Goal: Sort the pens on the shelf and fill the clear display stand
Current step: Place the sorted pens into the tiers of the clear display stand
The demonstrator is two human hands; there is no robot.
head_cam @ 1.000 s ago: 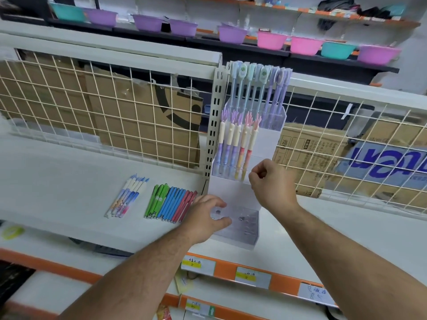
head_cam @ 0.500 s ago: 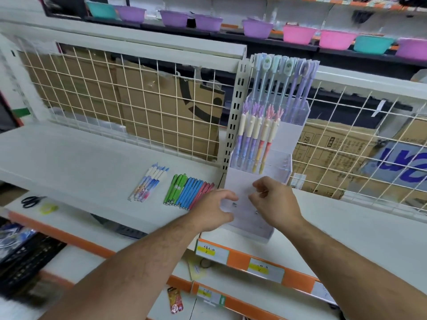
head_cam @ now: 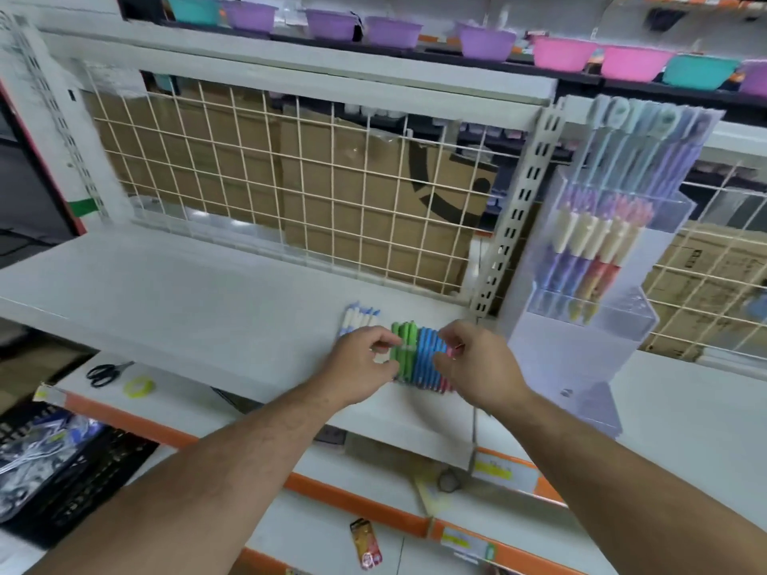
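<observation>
**Both hands at the row of coloured pens, display stand to the right**

A row of pens lies flat on the white metal shelf (head_cam: 166,292), near its front edge. It is made up of bright green plastic pens (head_cam: 404,350), then sky-blue pens (head_cam: 427,359) touching them, then pink pens (head_cam: 447,381) at the right end, mostly hidden. A smaller bunch of white-and-blue pens (head_cam: 359,319) lies just left of the green ones, partly under the knuckles.

The left hand (head_cam: 361,363) sits at the left edge of the green pens. Its fingers are curled, and forefinger and thumb close in on the outermost pen. The right hand (head_cam: 477,367) covers the right end of the row with bent fingers, which rest on the last blue pens and the pink ones; a pink tip shows between them. The picture is blurred, so I cannot tell whether either hand truly grips a pen or only touches it.

The tall, stepped, clear acrylic display stand (head_cam: 581,325) stands upright on the same shelf, to the right of the hands and beside a slotted white metal upright (head_cam: 516,213). Its top tier holds long pastel blue and lilac pens. The tier below holds cream-capped pens with purple and orange barrels.

A cream wire grid (head_cam: 290,180) backs the shelf, with brown cardboard boxes behind it. On the lower shelf at left lie black-handled scissors (head_cam: 106,373) and a yellow-green ring (head_cam: 139,387). Purple, pink and teal plastic bowls (head_cam: 568,53) line the dark shelf above.
</observation>
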